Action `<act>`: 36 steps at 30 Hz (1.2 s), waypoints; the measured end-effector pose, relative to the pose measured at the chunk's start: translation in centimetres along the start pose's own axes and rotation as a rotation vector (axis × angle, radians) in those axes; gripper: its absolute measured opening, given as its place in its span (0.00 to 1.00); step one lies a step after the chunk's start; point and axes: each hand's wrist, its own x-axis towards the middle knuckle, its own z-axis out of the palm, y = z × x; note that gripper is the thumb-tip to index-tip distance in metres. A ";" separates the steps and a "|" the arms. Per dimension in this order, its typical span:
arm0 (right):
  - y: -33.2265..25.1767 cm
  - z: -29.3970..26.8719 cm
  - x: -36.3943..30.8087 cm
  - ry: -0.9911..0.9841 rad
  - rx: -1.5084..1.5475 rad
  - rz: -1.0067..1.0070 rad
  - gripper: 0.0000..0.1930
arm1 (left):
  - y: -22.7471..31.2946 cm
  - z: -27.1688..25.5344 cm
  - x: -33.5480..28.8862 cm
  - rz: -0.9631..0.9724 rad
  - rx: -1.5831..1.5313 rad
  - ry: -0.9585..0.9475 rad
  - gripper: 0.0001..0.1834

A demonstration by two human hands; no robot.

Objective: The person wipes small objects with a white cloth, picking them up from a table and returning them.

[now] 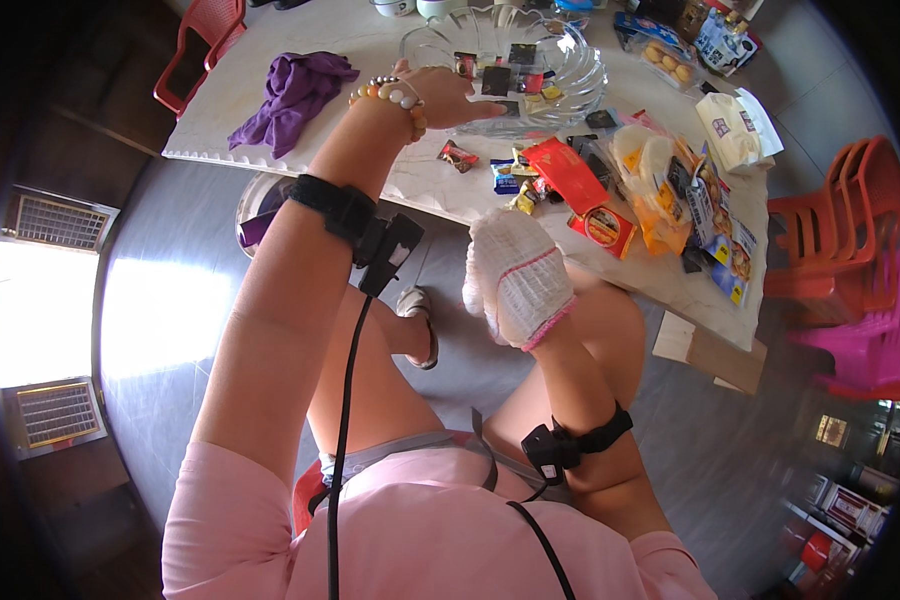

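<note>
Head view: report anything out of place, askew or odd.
One mismatch: the right hand wears a white glove, while the left hand, at the glass bowl, is bare. The purple cloth lies crumpled, not folded, on the table.

White glove, pink stripe; black packets; red packet; purple cloth.

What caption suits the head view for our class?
Bare left hand at a glass bowl, gloved right hand near colourful packets on a table.
</note>
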 end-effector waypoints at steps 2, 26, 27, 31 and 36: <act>0.7 1.7 -0.9 0.137 -0.087 -0.065 0.17 | 0.6 -0.5 0.0 0.026 -0.044 -0.050 0.35; -0.1 2.5 -0.5 0.454 0.530 0.247 0.16 | 3.1 4.0 -11.0 -0.095 -1.803 0.338 0.09; -0.4 2.8 -0.5 0.479 0.737 0.349 0.16 | 4.1 4.7 -11.9 -0.090 -1.861 0.268 0.10; -0.8 3.5 -0.5 0.578 0.893 0.520 0.16 | 7.0 6.9 -14.1 0.028 -1.956 0.091 0.15; -1.6 0.1 0.1 0.276 0.045 0.237 0.19 | 6.3 8.0 -14.7 0.163 -1.857 0.182 0.17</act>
